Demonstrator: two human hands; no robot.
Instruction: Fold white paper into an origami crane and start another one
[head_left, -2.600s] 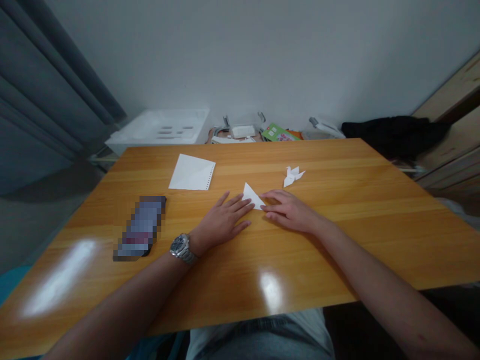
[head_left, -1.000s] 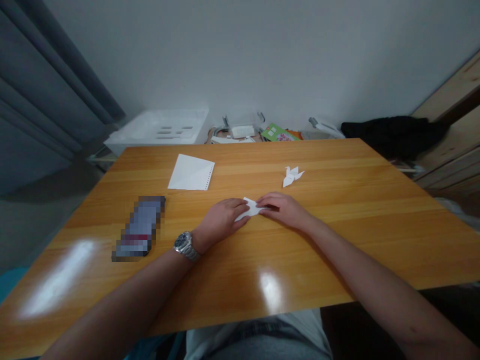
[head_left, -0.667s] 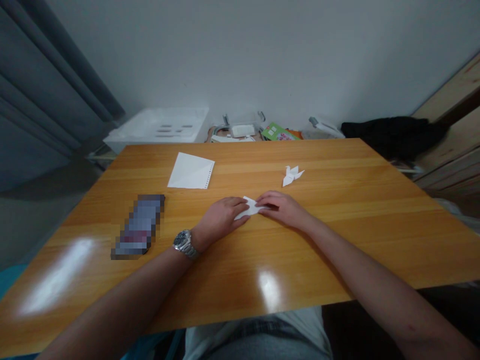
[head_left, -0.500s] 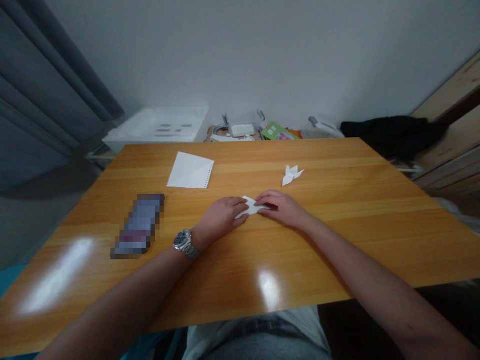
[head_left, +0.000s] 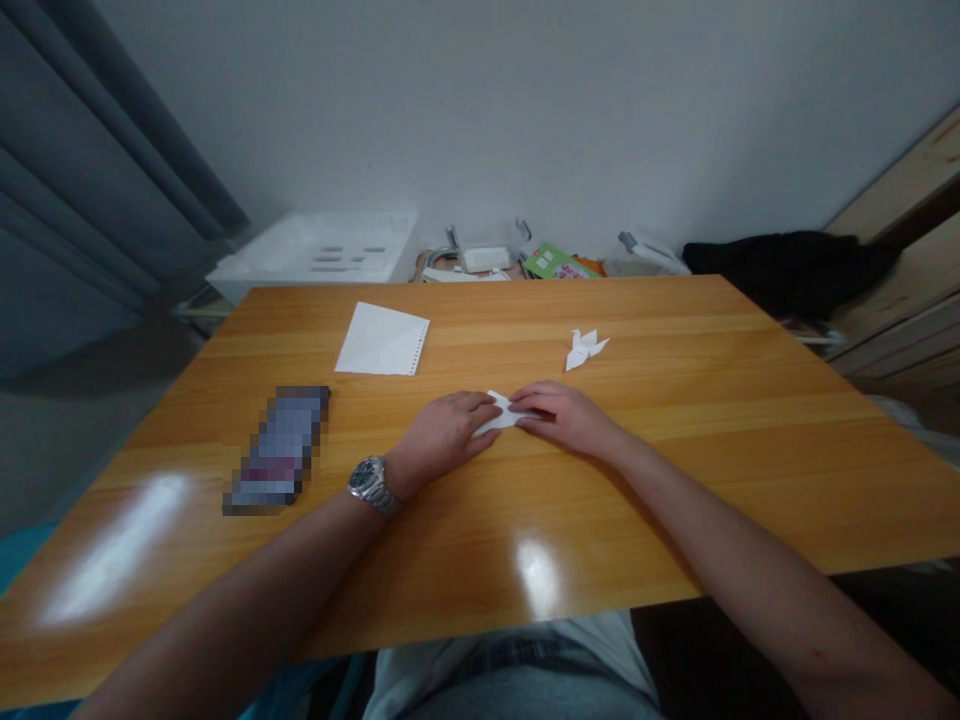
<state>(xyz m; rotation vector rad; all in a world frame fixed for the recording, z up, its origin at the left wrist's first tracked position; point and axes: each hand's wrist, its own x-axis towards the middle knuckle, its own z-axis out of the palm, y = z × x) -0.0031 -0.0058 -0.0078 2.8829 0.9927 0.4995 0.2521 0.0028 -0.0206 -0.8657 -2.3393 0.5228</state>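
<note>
A: Step in hand?
B: A fold, by the look of it. Folded paper point(head_left: 508, 417), one, near the middle of the table point(head_left: 675, 360), well in from every edge. Your left hand point(head_left: 448, 425) grasps its left side; your right hand point(head_left: 566, 415) pinches its right.
A: Next move?
B: Seems to call for you to steady both sides while the crease is pressed.
A: Other stock?
B: Flat sheet point(head_left: 381, 340), one, towards the far left corner. Paper bird point(head_left: 582, 350), one, right of centre, towards the far edge. Phone point(head_left: 279, 445), one, towards the left edge. Watch point(head_left: 369, 482), one, just behind your left hand.
</note>
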